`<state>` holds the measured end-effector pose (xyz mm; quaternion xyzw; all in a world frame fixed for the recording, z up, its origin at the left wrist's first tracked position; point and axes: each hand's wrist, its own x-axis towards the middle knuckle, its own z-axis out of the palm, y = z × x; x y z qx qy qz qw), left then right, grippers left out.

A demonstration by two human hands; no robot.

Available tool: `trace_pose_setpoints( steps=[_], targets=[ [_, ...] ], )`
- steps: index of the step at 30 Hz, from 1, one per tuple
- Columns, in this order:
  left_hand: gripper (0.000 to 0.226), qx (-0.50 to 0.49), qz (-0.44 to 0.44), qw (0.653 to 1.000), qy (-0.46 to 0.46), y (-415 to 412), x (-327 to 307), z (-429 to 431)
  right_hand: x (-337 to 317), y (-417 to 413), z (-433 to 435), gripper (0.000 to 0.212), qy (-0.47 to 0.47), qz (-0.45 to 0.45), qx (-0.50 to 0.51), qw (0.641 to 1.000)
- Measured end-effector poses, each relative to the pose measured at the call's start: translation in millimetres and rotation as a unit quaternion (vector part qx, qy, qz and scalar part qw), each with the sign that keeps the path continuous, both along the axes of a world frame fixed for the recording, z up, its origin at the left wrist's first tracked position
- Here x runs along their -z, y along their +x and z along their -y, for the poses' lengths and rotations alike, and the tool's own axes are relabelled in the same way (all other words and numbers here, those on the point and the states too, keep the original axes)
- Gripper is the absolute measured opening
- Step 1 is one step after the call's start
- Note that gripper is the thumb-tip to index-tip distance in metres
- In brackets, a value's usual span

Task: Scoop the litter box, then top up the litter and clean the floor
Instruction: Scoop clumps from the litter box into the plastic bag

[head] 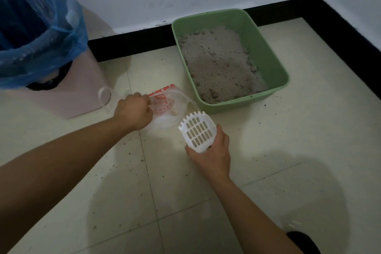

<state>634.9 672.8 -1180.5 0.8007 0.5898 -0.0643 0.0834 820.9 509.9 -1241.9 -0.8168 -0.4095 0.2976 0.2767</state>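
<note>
The left forearm [61, 163] reaches across the tiled floor [268, 140]. Its hand [133, 110] is closed in a fist on the edge of a clear bag [167, 107] with red print. The right hand [212, 150] grips the back of a white slotted scoop [196, 132], teeth pointing away, just beside the bag. The green box [274, 62] sits in the corner by the wall, holding clumped litter [218, 64]. A pink bin [68, 97] with a blue liner [41, 27] stands left. Grains [127, 153] speckle the floor.
</note>
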Motion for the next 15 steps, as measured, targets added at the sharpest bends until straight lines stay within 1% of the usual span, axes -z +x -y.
trace_pose_setpoints(
  steps=[1, 2, 3, 4, 5, 6, 7, 9, 11, 12, 13, 14, 15],
  targets=[
    [0.033, -0.018, 0.069, 0.997, 0.013, 4, -4, 0, -4, 1, -2, 0.116, 0.014, -0.006, -0.014, 1.0],
    [0.038, -0.04, 0.142, 0.989, -0.01, 9, -9, -1, -6, 1, -3, 0.115, 0.028, -0.01, -0.023, 0.999],
    [0.043, -0.063, 0.213, 0.973, -0.064, 15, -15, -1, -9, 0, -5, 0.114, 0.043, -0.014, -0.027, 0.999],
    [0.045, -0.083, 0.279, 0.947, -0.136, 21, -21, -1, -11, -1, -7, 0.113, 0.057, -0.019, -0.029, 0.998],
    [0.044, -0.094, 0.318, 0.921, -0.204, 27, -27, 1, -12, -2, -9, 0.114, 0.068, -0.025, -0.031, 0.997],
    [0.04, -0.084, 0.327, 0.906, -0.255, 32, -31, 3, -13, -3, -11, 0.116, 0.074, -0.029, -0.035, 0.996],
    [0.032, -0.062, 0.32, 0.902, -0.282, 36, -33, 4, -15, -3, -13, 0.119, 0.075, -0.032, -0.042, 0.996],
    [0.015, -0.041, 0.322, 0.905, -0.274, 41, -33, 2, -20, -1, -13, 0.125, 0.065, -0.045, -0.059, 0.995],
    [0.009, -0.05, 0.347, 0.905, -0.24, 43, -38, -5, -24, 1, -13, 0.127, 0.042, -0.083, -0.061, 0.994],
    [0.01, -0.06, 0.364, 0.902, -0.226, 43, -43, -9, -26, 3, -13, 0.122, 0.034, -0.095, -0.054, 0.993],
    [0.012, -0.067, 0.382, 0.896, -0.215, 43, -48, -13, -27, 5, -14, 0.11, 0.032, -0.096, -0.046, 0.994],
    [0.015, -0.07, 0.401, 0.889, -0.209, 44, -53, -17, -28, 9, -16, 0.09, 0.038, -0.083, -0.046, 0.995],
    [0.015, -0.071, 0.419, 0.882, -0.207, 44, -59, -20, -32, 12, -20, 0.065, 0.049, -0.047, -0.057, 0.996]
  ],
)
